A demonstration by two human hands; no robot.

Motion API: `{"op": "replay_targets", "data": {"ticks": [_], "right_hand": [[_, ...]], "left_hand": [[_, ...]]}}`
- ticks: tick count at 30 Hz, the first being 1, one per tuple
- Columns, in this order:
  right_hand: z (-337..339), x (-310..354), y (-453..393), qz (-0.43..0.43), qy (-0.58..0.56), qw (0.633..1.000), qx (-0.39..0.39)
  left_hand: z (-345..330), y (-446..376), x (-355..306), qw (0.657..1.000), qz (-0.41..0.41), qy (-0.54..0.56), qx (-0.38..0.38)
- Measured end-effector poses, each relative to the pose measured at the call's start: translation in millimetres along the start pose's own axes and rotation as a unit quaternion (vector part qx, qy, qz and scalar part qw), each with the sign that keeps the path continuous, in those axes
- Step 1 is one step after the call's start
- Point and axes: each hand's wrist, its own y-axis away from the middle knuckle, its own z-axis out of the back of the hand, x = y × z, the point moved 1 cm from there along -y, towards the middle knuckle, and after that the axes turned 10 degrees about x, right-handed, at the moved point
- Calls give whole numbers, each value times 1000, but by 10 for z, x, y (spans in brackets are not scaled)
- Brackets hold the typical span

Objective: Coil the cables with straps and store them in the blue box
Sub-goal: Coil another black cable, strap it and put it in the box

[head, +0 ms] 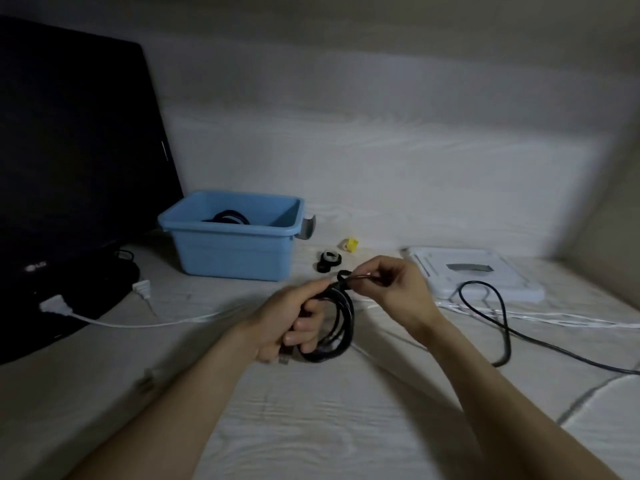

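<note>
Head view, single frame; items as found.

Item 1: left hand [291, 323], fingers curled round a coiled black cable [334, 327], the loops hanging below the grip above a pale bed surface [311, 410]; a plug end showed under the palm.

Item 2: right hand [391, 289], fingertips pinching a black strap [344, 277] at the top of the coil, apparently mid-wrap.

Item 3: blue box [235, 251], behind and left of the hands, with one dark coil [227, 217] already inside.

Item 4: black strap roll [329, 260] and a yellow piece [351, 244], lying between the box and the hands.

Item 5: second black cable [498, 317], loose and uncoiled at right, crossing a white flat device [485, 268].

Item 6: white cord [145, 322] with plugs, at left, beside a dark monitor [69, 168].

Risk assessment: the strap looked unfastened, so slackening the right pinch before closure would likely let it unwind. A looser left grip would let the loops spring apart, since stiff cable resists bending. Dim light and a black strap on a black cable would make the strap's end hard to find.
</note>
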Motion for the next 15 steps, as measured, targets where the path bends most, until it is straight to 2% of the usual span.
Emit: {"op": "replay_targets", "data": {"ticks": [3,6,8,12,15], "right_hand": [[75,-120,-31,0,-51,997,50],[146,-138,-37,5,-93,993,77],[177,-160,-15,0,-117,988,104],[175,-181,56,-32,-159,978,131],[57,-183,101,-14,-71,993,88]], "left_hand": [[-43,-55,91,988,12,84,130],[-65,-53,95,976,-3,122,180],[-39,-59,97,977,-14,127,169],[-20,-25,70,990,-45,116,66],[-20,-7,34,989,-87,117,27]]}}
